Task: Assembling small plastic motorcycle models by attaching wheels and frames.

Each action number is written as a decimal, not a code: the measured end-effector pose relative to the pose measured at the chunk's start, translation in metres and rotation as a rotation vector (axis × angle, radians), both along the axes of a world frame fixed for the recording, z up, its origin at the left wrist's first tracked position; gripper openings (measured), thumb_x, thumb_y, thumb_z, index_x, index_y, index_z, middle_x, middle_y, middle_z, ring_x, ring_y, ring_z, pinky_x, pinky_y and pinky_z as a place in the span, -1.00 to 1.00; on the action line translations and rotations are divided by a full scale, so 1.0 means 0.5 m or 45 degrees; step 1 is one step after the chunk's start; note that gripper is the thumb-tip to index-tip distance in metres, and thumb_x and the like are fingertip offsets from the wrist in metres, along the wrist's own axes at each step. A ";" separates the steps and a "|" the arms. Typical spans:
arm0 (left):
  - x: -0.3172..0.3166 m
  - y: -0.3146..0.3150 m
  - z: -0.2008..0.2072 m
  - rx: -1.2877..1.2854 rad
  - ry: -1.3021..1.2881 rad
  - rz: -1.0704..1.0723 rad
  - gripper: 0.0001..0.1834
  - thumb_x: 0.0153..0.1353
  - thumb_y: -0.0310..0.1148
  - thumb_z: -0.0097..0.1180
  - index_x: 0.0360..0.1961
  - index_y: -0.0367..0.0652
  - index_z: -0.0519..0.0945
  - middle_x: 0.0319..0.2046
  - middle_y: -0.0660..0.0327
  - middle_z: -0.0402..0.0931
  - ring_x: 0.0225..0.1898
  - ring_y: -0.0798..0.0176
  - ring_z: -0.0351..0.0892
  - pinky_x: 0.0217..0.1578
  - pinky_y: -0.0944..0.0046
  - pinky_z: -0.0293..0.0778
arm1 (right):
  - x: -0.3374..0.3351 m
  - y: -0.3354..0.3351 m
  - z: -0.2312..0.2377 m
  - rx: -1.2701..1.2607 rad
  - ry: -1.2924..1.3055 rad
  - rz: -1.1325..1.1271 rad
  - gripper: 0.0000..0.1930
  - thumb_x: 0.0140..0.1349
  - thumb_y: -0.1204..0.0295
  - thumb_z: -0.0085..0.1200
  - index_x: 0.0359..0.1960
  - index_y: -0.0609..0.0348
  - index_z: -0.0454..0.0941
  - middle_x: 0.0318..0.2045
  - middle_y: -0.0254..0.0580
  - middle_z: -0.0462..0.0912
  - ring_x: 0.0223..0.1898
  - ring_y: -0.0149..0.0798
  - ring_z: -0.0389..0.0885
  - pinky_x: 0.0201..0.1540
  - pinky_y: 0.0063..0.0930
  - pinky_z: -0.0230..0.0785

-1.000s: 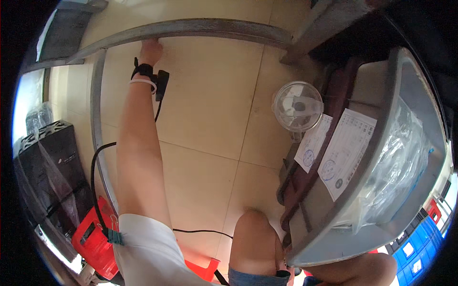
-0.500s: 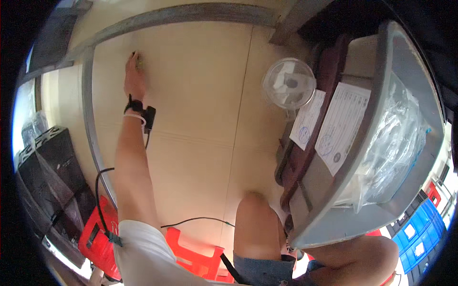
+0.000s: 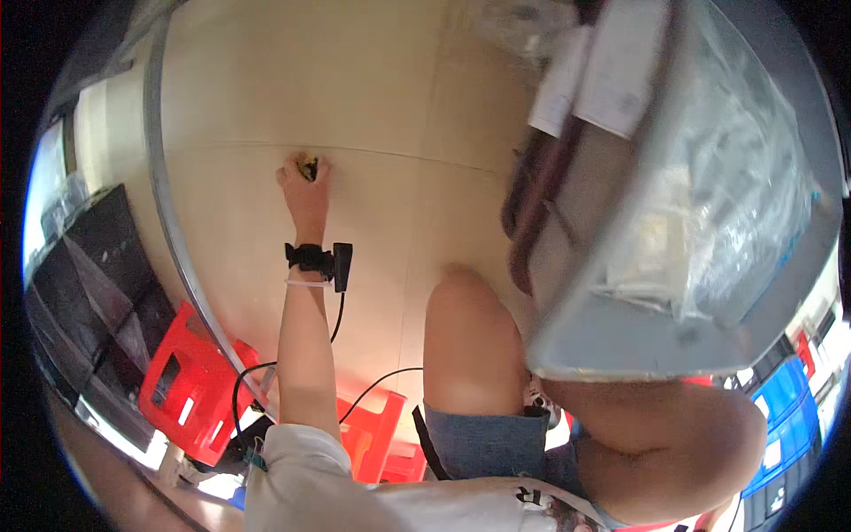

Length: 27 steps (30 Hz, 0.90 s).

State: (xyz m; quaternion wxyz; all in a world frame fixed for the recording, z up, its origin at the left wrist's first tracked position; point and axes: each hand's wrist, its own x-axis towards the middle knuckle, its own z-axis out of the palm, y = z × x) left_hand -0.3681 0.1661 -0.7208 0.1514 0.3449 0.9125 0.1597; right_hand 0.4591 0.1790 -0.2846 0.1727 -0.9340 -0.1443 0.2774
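Note:
My left hand (image 3: 308,199) reaches out over the beige tabletop (image 3: 372,213), its fingers curled round a small yellowish and black object (image 3: 308,167). Its exact kind is too small to tell. On that wrist sit a black strap (image 3: 308,257) with a small black box (image 3: 342,266) and a thin pale band. A black cable runs from the box down beside my forearm. I do not see my right hand.
At right, a large grey bin (image 3: 638,355) holds clear plastic bags (image 3: 709,230). Beside it stand dark red and brown bins with white paper sheets (image 3: 620,71). A blurred clear round container (image 3: 532,27) is at the top. Red stools (image 3: 191,381) and black crates (image 3: 89,284) stand left.
My left hand has drawn back toward me and slightly right, with the small object in its fingers. The view has shifted, so the bins and clear container appear higher up.

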 end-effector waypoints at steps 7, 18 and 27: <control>0.022 -0.011 0.031 0.001 -0.277 -0.082 -0.64 0.17 -0.32 0.18 -0.11 -0.33 0.41 -0.25 0.02 0.46 -0.22 0.07 0.48 -0.15 0.09 0.46 | 0.049 -0.138 0.073 -0.077 0.072 0.309 -0.57 0.41 0.10 -0.18 0.09 0.15 0.47 -0.02 -0.19 0.55 0.09 -0.25 0.49 0.15 -0.32 0.32; -0.027 -0.110 -0.037 -0.743 -0.714 -0.623 -0.68 0.29 -0.17 0.02 -0.19 -0.24 0.51 -0.28 0.15 0.57 -0.40 0.22 0.52 -0.39 0.21 0.46 | -0.078 -0.053 0.023 0.195 0.031 0.033 -0.67 0.30 0.27 -0.01 -0.07 0.26 0.55 -0.11 -0.01 0.59 -0.08 -0.12 0.52 -0.02 -0.27 0.41; 0.307 -0.111 0.167 -1.095 -0.787 -0.240 -0.79 0.26 -0.26 0.12 -0.20 -0.15 0.59 -0.55 0.29 0.49 -0.61 0.36 0.40 -0.61 0.29 0.32 | 0.036 -0.112 0.088 -0.220 -0.040 1.394 -0.30 0.21 -0.25 -0.08 -0.05 0.23 0.51 0.15 0.02 0.45 0.37 0.09 0.17 0.43 0.05 -0.18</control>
